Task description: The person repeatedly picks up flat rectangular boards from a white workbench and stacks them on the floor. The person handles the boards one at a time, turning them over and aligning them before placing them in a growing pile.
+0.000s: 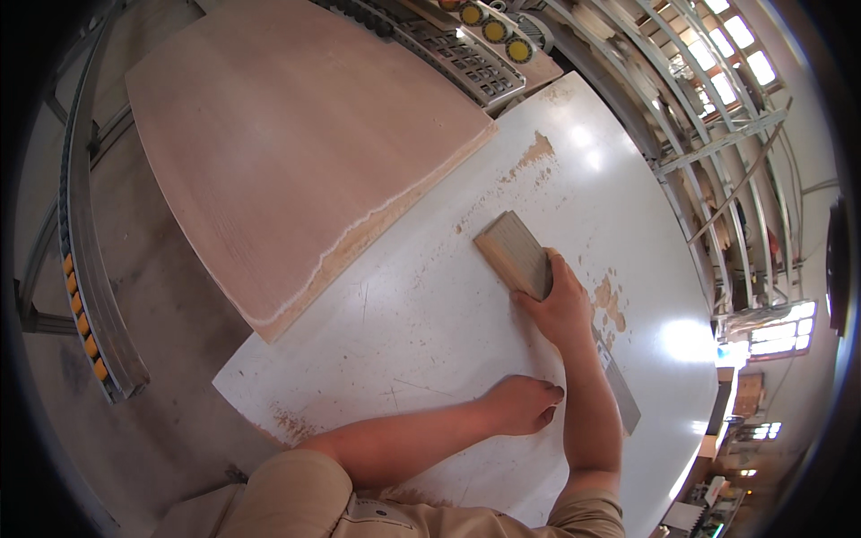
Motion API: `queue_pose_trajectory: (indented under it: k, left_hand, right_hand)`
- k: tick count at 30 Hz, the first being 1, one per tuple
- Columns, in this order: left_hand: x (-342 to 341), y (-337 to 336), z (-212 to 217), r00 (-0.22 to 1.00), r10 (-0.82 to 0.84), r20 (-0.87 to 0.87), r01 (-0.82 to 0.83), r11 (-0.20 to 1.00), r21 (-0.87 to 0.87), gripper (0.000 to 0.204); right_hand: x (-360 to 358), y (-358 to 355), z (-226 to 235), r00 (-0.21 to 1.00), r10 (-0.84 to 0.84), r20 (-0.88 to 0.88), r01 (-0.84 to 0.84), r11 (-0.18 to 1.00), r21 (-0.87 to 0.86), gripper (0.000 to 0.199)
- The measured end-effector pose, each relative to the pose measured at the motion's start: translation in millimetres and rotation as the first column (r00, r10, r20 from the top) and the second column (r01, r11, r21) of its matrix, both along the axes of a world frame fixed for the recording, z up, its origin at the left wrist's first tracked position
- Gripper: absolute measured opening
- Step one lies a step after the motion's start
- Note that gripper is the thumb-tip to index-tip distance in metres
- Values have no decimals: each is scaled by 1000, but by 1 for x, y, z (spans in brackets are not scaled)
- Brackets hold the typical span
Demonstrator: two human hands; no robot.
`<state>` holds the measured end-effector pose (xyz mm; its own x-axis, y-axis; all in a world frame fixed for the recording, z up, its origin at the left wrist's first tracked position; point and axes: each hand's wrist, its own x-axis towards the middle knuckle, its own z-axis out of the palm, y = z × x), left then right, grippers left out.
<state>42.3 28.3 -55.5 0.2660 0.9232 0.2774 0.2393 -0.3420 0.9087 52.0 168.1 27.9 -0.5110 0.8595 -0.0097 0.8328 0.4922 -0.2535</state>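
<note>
My right hand (561, 303) grips the near end of a wooden block (513, 251), thumb on one side and fingers on the other. The block has a grey-brown grooved top and a paler tan side, and it is on or just above the white tabletop (430, 305). Nearer to me, my left hand (523, 405) is curled closed over the table. Whether anything is inside its fingers is hidden. Partly behind my right forearm, a flat grey strip (625, 394) lies on the table.
A large pinkish-brown panel (305, 152) with a rough, pale edge fills the far left. Beyond it stands a machine part with yellow round pieces (494, 32). A roller rail (81, 305) runs along the left; metal racks (717, 161) line the right. Worn brown patches (536, 151) mark the tabletop.
</note>
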Motion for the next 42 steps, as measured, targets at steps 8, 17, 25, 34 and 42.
queue_pose_trajectory:
  k: [8, 17, 25, 34, 42]
  left_hand:
    - [0, -1, -1, 997, 57, 58, -58, 998, 10, 31]
    - [-2, 1, -5, 995, 18, 95, -30, 992, 124, 31]
    - [1, 0, -4, 995, 8, 102, -16, 997, 82, 28]
    - [0, 0, -4, 999, -34, 28, 31, 995, 95, 22]
    - [-2, 0, 0, 996, -7, 85, 4, 1000, 29, 21]
  right_hand:
    - [0, 0, -3, 1000, -11, 23, 10, 999, 43, 76]
    - [-9, 38, 54, 938, 333, 99, -310, 931, -195, 88]
    - [-83, 172, 48, 920, 383, 87, -393, 904, 168, 72]
    - [-134, 257, -2, 981, -17, 194, -34, 966, 255, 93]
    - [-15, 214, 28, 971, -160, 178, 137, 981, 137, 74]
